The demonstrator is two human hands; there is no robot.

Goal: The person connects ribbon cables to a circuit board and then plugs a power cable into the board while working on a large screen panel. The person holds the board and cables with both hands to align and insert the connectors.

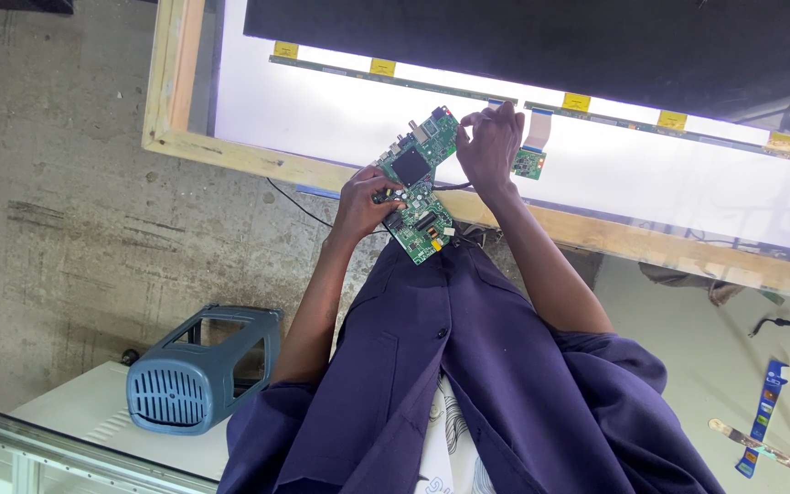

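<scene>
Navy sleeves lead up to your hands: your left hand (365, 199) grips the near part of the green circuit board (421, 186), while your right hand (488, 144) pinches at its far corner, over the wooden frame (230, 155) of the lit panel (340, 114).

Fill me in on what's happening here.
A person in a dark blue coat holds a green circuit board over the wooden edge of a lit white panel. The left hand grips the board's side; the right hand has its fingertips at the board's upper end. A smaller green board on a flat ribbon lies on the panel just beyond. A grey-blue heater sits lower left.
</scene>
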